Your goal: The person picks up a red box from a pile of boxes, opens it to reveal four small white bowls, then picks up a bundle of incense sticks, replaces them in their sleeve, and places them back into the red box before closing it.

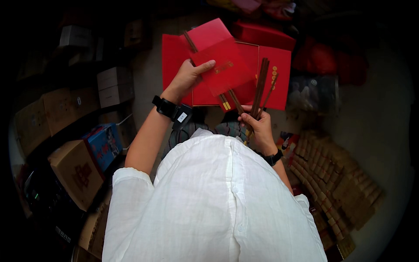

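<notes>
My left hand grips a flat red sheet or packet with small gold print, its thumb on top. It is slightly blurred, and whether it is a card or a sleeve I cannot tell. Below it lies an opened red box with gold round marks on its right panel. Dark brown chopsticks with gold ends stick out from under the sheet's lower edge. In my right hand, closed fingers hold a bundle of brown chopsticks pointing up and away, one or more splayed to the right.
On the left stand cardboard boxes, a blue box and white boxes. Stacked brown bundles fill the lower right. A dark plastic-wrapped package lies right of the red box, with red bags behind it.
</notes>
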Action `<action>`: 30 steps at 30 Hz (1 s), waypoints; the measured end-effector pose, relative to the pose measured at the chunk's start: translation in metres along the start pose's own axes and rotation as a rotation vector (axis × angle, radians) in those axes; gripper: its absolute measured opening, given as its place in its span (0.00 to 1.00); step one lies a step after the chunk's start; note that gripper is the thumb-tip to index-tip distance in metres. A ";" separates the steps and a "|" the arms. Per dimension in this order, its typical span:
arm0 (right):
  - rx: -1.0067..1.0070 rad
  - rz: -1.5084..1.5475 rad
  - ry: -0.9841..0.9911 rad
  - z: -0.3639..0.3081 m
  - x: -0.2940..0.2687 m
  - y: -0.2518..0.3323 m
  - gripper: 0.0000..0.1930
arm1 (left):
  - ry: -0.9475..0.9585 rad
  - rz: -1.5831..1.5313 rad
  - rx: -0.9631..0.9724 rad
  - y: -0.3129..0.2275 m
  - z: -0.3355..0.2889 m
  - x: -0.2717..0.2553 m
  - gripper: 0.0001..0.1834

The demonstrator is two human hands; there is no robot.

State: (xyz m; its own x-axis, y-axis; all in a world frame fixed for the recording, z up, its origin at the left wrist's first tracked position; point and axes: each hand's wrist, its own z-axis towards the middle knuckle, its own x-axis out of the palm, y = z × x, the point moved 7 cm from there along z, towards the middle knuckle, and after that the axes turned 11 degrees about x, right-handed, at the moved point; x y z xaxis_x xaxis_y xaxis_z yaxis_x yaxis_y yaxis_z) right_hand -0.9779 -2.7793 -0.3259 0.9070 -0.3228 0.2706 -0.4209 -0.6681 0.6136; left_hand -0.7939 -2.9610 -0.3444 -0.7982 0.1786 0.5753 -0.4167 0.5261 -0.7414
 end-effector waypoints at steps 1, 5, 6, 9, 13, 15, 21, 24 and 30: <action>0.000 0.000 0.000 0.003 0.002 0.000 0.13 | -0.007 0.001 -0.032 0.002 -0.001 0.001 0.25; -0.012 -0.005 0.018 0.012 -0.002 -0.005 0.13 | 0.016 -0.032 -0.057 0.008 0.000 -0.001 0.28; -0.012 -0.014 0.033 0.014 -0.002 -0.006 0.13 | 0.012 -0.031 -0.052 0.007 0.000 -0.001 0.28; 0.019 -0.019 0.017 0.016 -0.004 -0.010 0.13 | -0.032 0.006 -0.045 0.001 -0.002 0.001 0.25; 0.011 -0.018 0.030 0.017 -0.005 -0.011 0.13 | -0.152 -0.117 -0.012 -0.008 0.002 -0.001 0.25; 0.004 -0.001 0.054 0.017 -0.001 -0.008 0.14 | -0.173 -0.097 0.017 -0.009 0.005 -0.003 0.25; -0.026 0.072 0.087 0.022 -0.001 -0.012 0.15 | -0.201 0.019 0.126 -0.018 0.006 -0.004 0.26; -0.018 0.108 0.110 0.026 -0.003 -0.013 0.16 | -0.168 -0.057 0.046 -0.012 0.005 0.002 0.26; -0.021 0.164 0.167 0.038 -0.007 -0.016 0.17 | -0.087 -0.144 0.008 -0.005 0.005 0.007 0.30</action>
State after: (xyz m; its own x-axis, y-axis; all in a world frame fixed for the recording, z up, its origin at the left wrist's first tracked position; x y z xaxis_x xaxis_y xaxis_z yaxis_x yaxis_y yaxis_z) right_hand -0.9784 -2.7918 -0.3661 0.8173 -0.3095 0.4860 -0.5643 -0.6007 0.5663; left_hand -0.8002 -2.9664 -0.3386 -0.7648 0.0287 0.6436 -0.5323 0.5347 -0.6564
